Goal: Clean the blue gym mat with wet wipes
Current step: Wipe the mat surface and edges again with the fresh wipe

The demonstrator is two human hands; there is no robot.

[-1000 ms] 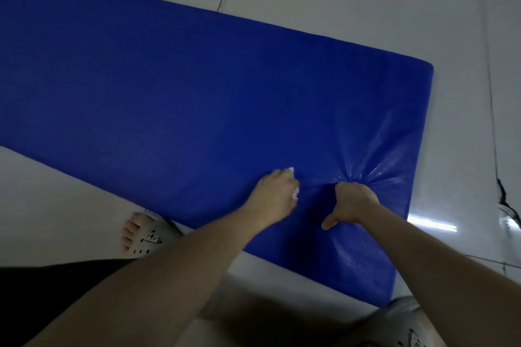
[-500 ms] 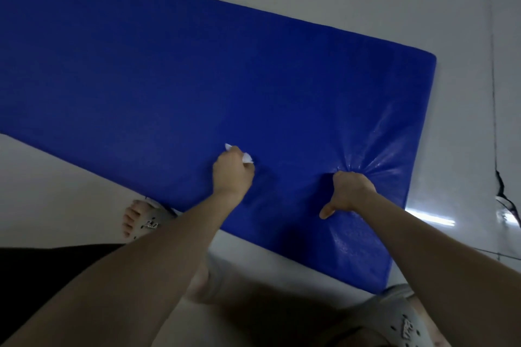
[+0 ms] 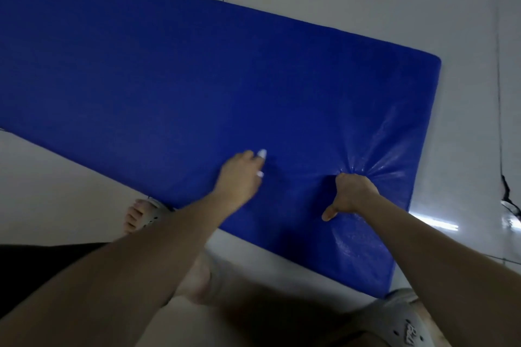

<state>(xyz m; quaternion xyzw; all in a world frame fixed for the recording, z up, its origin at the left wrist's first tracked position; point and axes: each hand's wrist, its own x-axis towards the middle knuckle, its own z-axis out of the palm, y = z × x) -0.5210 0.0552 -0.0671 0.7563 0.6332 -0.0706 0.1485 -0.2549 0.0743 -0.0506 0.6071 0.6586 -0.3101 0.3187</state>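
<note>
Both busy wiping: left hand [image 3: 239, 177] clutches white wet wipe [image 3: 262, 153] on blue padded gym mat [image 3: 197, 79], right hand [image 3: 352, 191] braces as empty fist; leftward strokes likely next.

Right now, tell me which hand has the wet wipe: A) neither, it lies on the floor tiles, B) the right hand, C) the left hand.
C: white bits of the wet wipe poke out from the left hand; the right hand is a fist pressed into the blue gym mat.

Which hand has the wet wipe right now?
The left hand: the white wet wipe pokes out from under it. The right hand is a bare fist pressed into the blue mat.
</note>
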